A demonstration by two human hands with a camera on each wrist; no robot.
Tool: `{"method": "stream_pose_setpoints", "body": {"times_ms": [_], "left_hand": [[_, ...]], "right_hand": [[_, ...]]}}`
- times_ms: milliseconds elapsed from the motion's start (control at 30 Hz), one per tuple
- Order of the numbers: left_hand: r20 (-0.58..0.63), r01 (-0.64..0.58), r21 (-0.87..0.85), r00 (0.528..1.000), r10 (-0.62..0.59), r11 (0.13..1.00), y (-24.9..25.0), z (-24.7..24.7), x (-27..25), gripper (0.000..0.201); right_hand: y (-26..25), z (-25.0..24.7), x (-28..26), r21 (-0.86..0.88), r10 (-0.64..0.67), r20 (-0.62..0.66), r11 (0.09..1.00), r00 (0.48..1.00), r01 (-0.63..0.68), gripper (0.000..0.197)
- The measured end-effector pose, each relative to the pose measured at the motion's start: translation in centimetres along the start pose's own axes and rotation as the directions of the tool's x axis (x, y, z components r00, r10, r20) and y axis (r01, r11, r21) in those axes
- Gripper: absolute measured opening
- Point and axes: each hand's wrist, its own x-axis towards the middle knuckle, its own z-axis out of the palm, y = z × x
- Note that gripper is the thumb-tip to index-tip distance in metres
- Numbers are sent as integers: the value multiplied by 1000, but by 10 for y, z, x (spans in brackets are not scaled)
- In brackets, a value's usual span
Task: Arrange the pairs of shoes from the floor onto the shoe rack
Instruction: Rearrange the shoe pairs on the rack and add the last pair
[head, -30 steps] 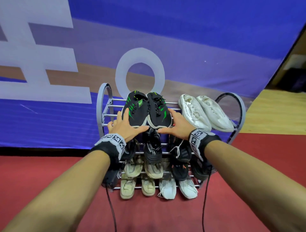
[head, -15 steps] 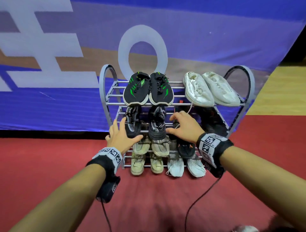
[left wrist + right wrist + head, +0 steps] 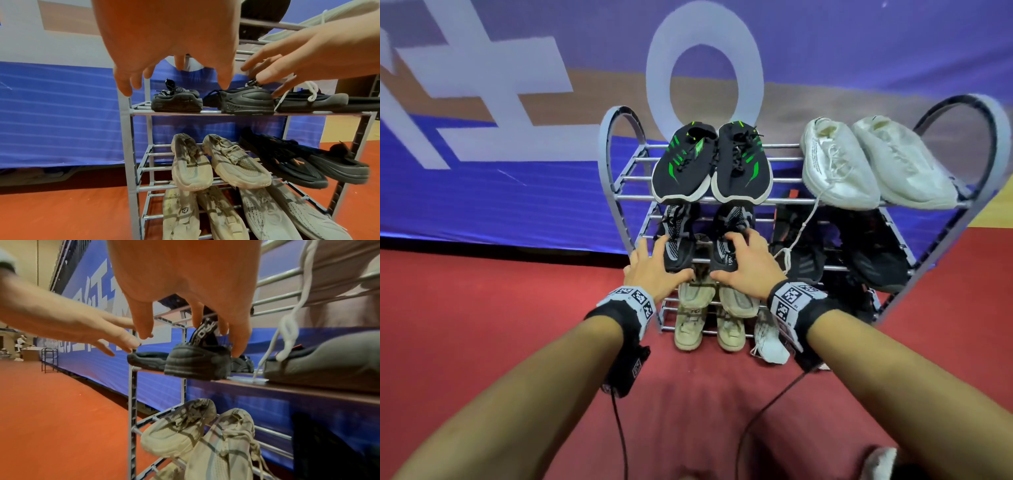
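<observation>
- Left hand (image 3: 654,270) — fingers spread wide, over the left black shoe (image 3: 677,240) on the shoe rack (image 3: 619,192).
- Right hand (image 3: 748,265) — fingers loosely curved over the right black shoe (image 3: 729,240); grip unclear.

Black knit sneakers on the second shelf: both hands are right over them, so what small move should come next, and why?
Probably lower both hands and take one sneaker each. The left hand and right hand hover spread over the black knit sneakers, fingers open. In the right wrist view the nearer heel juts past the shoe rack front bar.
</observation>
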Motion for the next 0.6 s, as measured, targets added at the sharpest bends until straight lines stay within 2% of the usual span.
{"method": "stream_pose_setpoints", "body": {"times_ms": [133,233,367,600], "left_hand": [[51,22,-39,998,-20,999,3,15,14,87],[90,36,-11,995,-35,999,4,23,24,80],[65,24,36,998,-26,999,0,26,32,70],[48,-2,21,999,1,1000,-9,25,29,71]], "right_hand": [[0,22,14,-7,73,37,997,997,-73,100],[-1,30,24,-29,125,-24,992,992,-126,103],[-4,37,32,-66,208,-63,975,976,-212,103],[-9,45,38,-52,227,-93,971,969,-233,75]]}}
